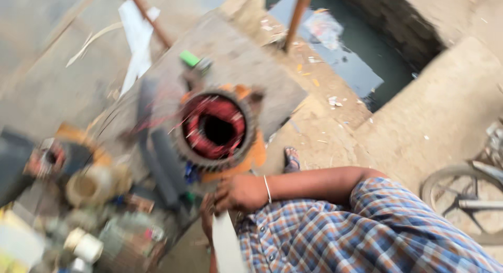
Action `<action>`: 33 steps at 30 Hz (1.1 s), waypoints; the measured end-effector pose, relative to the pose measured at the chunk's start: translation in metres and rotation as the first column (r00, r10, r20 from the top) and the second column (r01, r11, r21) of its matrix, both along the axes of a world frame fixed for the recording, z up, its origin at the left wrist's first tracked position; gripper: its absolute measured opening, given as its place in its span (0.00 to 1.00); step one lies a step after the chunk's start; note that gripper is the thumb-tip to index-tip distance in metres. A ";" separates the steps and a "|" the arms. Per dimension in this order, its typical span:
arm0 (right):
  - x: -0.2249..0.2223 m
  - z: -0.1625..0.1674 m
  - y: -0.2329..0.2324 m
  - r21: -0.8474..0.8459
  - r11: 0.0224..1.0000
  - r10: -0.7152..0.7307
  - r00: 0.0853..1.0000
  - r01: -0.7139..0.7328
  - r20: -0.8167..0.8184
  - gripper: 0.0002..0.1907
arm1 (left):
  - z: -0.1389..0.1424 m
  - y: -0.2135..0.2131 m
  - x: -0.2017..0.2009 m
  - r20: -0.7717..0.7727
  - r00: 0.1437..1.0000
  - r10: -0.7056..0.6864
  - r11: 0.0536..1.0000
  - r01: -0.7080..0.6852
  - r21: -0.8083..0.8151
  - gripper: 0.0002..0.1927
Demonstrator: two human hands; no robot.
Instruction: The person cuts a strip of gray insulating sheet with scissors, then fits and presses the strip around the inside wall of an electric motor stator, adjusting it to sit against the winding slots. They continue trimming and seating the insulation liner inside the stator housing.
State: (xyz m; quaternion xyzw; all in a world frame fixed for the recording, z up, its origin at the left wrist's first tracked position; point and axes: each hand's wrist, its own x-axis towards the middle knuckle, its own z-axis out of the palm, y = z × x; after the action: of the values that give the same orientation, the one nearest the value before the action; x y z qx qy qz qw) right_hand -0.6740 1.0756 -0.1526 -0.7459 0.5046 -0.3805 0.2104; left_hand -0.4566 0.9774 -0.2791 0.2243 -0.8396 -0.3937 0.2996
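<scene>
At frame centre, a motor stator (216, 129) with red windings sits on a cluttered grey surface (251, 69). The right hand (238, 193) grips its lower edge, fingers curled. Dirt ground (419, 126) and dark water (356, 53) lie upper right.

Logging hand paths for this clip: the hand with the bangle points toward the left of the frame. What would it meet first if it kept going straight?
Hedged, since the frame is blurred: the right hand sits beside the motor stator; straight on leftward it would likely meet the stator's lower orange edge, then the cluttered parts beyond.

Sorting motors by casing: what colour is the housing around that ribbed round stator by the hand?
Orange, seen in the head view: the housing wraps the stator.
</scene>
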 end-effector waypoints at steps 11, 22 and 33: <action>-0.113 0.001 0.163 -0.119 0.979 -0.164 0.985 0.168 0.047 0.18 | -0.006 0.066 -0.165 0.220 0.968 0.119 0.372 0.162 -0.914 0.24; -0.207 -0.112 0.254 0.395 0.597 -0.782 0.394 0.698 0.484 0.16 | 0.049 0.085 -0.104 0.879 0.332 0.343 0.850 0.288 -0.440 0.34; -0.239 -0.058 0.261 0.569 0.196 -0.978 0.115 0.799 0.175 0.13 | 0.088 0.075 0.045 0.901 0.413 -0.135 0.697 -0.607 0.383 0.23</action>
State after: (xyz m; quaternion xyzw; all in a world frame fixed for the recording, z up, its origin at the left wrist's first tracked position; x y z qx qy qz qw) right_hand -0.9130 1.3365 -0.2109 -0.0982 0.8320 -0.5156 0.1800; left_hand -0.4114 1.0526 -0.1908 0.6122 -0.6190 -0.4365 -0.2271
